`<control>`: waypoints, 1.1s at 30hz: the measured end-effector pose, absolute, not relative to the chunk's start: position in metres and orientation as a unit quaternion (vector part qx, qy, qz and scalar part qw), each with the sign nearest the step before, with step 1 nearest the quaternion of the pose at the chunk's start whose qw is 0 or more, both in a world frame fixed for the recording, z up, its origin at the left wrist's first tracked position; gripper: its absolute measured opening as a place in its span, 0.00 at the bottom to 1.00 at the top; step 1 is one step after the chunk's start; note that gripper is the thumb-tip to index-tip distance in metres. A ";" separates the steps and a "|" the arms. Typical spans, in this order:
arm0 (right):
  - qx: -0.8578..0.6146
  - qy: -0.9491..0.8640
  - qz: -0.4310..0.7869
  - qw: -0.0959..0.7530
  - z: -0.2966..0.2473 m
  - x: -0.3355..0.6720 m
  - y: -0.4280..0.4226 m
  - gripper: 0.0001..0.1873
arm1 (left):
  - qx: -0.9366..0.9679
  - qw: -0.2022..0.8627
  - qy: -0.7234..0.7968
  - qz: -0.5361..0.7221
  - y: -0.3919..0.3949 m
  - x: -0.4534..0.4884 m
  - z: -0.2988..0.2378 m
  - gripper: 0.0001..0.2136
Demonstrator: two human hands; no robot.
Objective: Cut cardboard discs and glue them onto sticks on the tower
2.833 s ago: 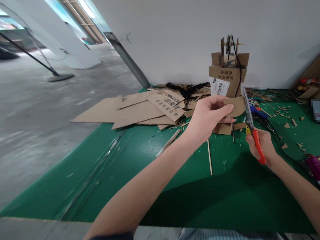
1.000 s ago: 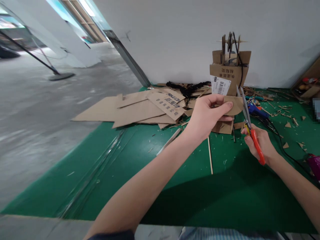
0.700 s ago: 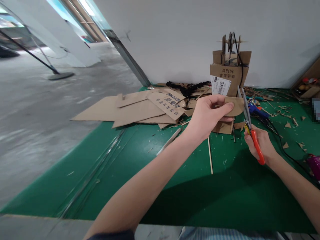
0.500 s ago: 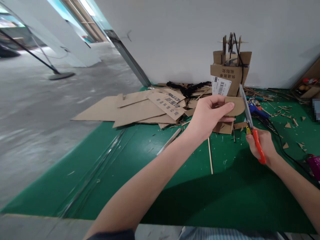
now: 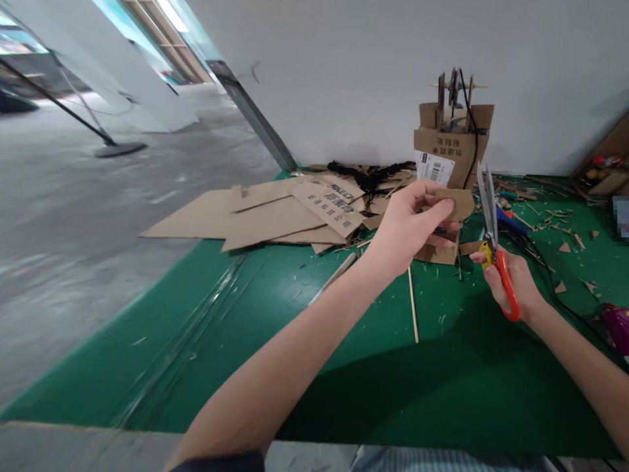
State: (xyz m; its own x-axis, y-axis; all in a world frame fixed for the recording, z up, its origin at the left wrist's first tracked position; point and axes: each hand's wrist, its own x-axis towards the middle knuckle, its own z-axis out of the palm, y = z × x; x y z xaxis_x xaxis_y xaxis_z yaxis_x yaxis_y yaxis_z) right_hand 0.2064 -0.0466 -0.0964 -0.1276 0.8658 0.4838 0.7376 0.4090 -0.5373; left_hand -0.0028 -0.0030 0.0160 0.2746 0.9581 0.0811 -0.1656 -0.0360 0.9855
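My left hand (image 5: pixel 410 226) is closed on a small brown cardboard piece (image 5: pixel 458 202) with a rounded edge, held up above the green table (image 5: pixel 304 367). My right hand (image 5: pixel 508 283) grips orange-handled scissors (image 5: pixel 494 236). Their blades point up and stand slightly apart, just to the right of the cardboard piece and clear of it.
Flat cardboard sheets (image 5: pixel 275 213) lie at the table's far left. A cardboard model with sticks and a barcode label (image 5: pixel 449 141) stands by the wall. A thin wooden stick (image 5: pixel 413 305), a blue glue gun (image 5: pixel 508 219), black cable and cardboard scraps (image 5: pixel 565 246) litter the right side.
The scissors have come off the cardboard edge and now stand a little to its right with blades parted. My left hand has turned the piece slightly and lowered it a little.
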 end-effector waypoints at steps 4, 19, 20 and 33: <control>-0.539 -0.752 0.102 0.365 -0.098 0.208 -0.047 0.27 | 0.563 0.571 0.369 0.470 -0.003 -0.003 0.016 0.01; -0.537 -0.765 0.117 0.335 -0.097 0.210 -0.049 0.31 | 0.589 0.545 0.365 0.473 -0.004 0.000 0.015 0.03; -0.537 -0.766 0.118 0.334 -0.097 0.210 -0.049 0.31 | 0.587 0.545 0.365 0.474 -0.004 0.000 0.014 0.03; -0.564 -0.760 0.094 0.310 -0.095 0.206 -0.050 0.25 | 0.576 0.537 0.370 0.492 -0.005 0.003 0.006 0.07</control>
State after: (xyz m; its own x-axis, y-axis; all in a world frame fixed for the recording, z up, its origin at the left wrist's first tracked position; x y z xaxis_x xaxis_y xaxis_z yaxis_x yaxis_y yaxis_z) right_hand 0.2059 -0.0495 -0.0955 -0.1721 0.9149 0.3653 0.7985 0.3467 -0.4921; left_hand 0.0026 -0.0053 0.0056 0.2416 0.9554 0.1698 -0.1019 -0.1490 0.9836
